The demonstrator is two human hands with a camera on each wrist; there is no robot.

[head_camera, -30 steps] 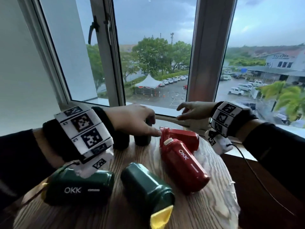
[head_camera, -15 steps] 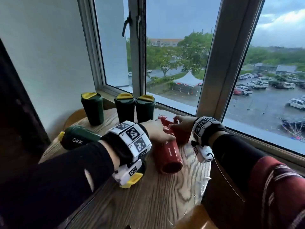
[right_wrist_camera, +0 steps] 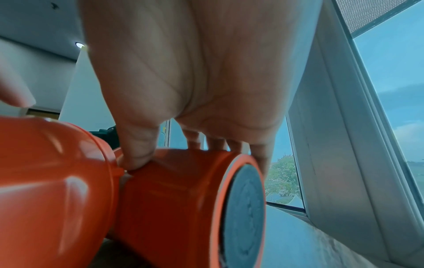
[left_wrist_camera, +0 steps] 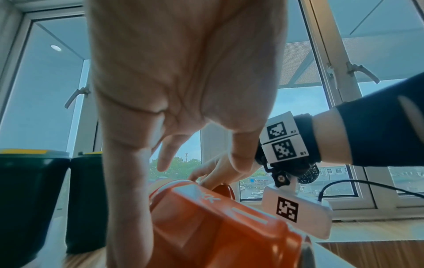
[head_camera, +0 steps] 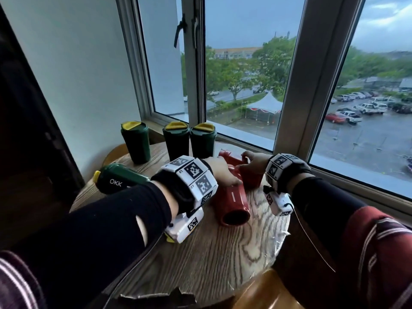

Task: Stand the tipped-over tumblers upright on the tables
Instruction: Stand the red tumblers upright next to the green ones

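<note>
Left hand (head_camera: 219, 172) lies over the upper end of the near red tumbler (head_camera: 233, 204); in the left wrist view I see its fingers hanging mostly straight down over that body, thumb along the side, not clearly wrapped round it. Right hand (head_camera: 254, 162) grips the far red tumbler (head_camera: 229, 158): in the right wrist view the thumb presses one side of it and the fingers curl over the other. Both red tumblers lie on their sides on the round wooden table (head_camera: 200, 264), touching each other, the near one's base toward me. One green tumbler (head_camera: 118, 180) lies tipped at the table's left edge, yellow lid pointing left, partly behind my left sleeve. Three green tumblers stand upright by the window (head_camera: 245, 81): one at left (head_camera: 135, 142), two touching (head_camera: 176, 141) (head_camera: 202, 140).
</note>
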